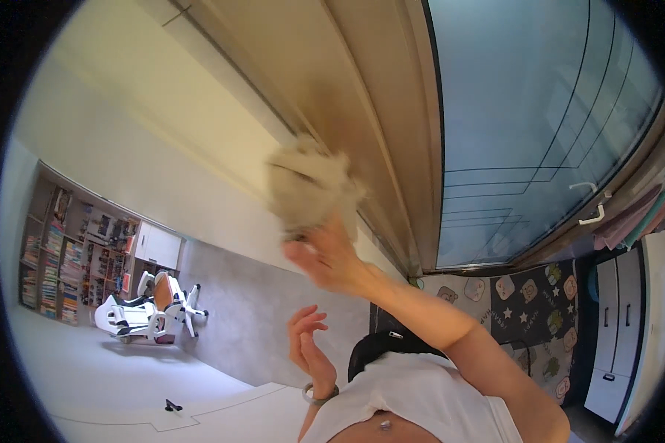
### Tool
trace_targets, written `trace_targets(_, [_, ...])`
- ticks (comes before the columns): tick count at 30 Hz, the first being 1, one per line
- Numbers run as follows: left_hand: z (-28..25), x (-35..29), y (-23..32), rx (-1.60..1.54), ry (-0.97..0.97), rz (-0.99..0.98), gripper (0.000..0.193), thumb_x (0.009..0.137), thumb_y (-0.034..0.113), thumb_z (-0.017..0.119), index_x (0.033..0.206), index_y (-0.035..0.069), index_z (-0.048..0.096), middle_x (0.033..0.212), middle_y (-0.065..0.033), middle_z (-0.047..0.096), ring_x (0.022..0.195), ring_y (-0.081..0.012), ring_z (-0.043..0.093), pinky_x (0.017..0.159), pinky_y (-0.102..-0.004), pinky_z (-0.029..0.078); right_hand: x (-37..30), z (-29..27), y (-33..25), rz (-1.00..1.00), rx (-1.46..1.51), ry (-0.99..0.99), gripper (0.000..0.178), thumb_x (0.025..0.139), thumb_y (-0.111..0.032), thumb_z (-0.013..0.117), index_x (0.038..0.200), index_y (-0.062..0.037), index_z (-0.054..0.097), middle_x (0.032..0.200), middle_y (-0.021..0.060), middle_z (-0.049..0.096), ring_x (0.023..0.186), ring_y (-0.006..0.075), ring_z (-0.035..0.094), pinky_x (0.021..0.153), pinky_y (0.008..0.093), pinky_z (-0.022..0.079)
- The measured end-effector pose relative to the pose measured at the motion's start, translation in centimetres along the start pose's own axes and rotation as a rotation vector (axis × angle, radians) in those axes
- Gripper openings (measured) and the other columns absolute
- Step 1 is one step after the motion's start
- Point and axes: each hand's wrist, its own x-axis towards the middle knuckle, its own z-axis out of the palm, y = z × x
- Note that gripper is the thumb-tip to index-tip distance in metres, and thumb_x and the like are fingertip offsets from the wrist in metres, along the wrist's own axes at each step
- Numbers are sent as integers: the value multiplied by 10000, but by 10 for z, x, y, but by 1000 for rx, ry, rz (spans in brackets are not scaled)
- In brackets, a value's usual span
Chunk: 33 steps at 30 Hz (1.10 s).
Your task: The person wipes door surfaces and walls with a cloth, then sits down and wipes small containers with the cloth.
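Observation:
My right hand (324,255) is closed on a crumpled beige cloth (307,184), blurred by motion. The cloth is up against or just in front of the brown door frame (373,88), where it borders the pale wall; whether it touches cannot be made out. Lower down, my left hand (312,348) hangs in front of my body, its fingers loosely bent and apart, holding nothing. A bracelet (320,394) circles that wrist.
Right of the frame stands a frosted glass door (517,125) with a white handle (591,214). A patterned mat (524,310) covers the floor there. Towels (643,218) hang near a white cabinet (615,317). At left are a bookshelf (70,266) and a white chair (137,317).

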Motion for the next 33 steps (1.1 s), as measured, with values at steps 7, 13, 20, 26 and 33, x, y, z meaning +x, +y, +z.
trace_targets(7, [-19,-5,-12,17,87,-74,335,978,167,362,981,-27,635,1085,-134,602,852,-193,598,692,-298,480,-46,14,64,-260,-158,92,381,843,-251,625,1186,-85,635,1504,175,289,1415,493,114,1121,616,102])
trace_targets(13, [-8,0,-1,29,34,5,309,977,148,374,964,-24,631,1047,-158,607,807,-194,592,679,-294,480,95,-18,-48,-611,-175,159,534,735,-120,664,1264,-153,601,1539,179,221,1429,463,102,1127,602,148])
trace_targets(20, [-11,21,-2,45,87,-6,306,974,122,365,923,-32,625,1034,-167,601,824,-192,567,698,-294,465,108,-13,-35,-649,-145,64,353,941,-355,518,1252,-209,603,1546,154,237,1421,448,149,1116,593,162])
trace_targets(26, [-5,21,-11,45,81,-58,296,978,145,369,926,-21,608,1006,-138,591,796,-186,566,674,-292,453,-172,-3,160,409,-87,-70,866,783,-127,659,1480,-1,160,1503,276,208,1398,440,196,1155,461,190])
trace_targets(33, [-6,9,-5,44,27,-80,309,973,108,348,913,-31,618,1001,-147,596,803,-187,563,684,-292,457,-65,9,76,-155,-160,-145,490,784,-146,629,1248,-23,531,1374,244,404,1326,463,301,1076,546,267])
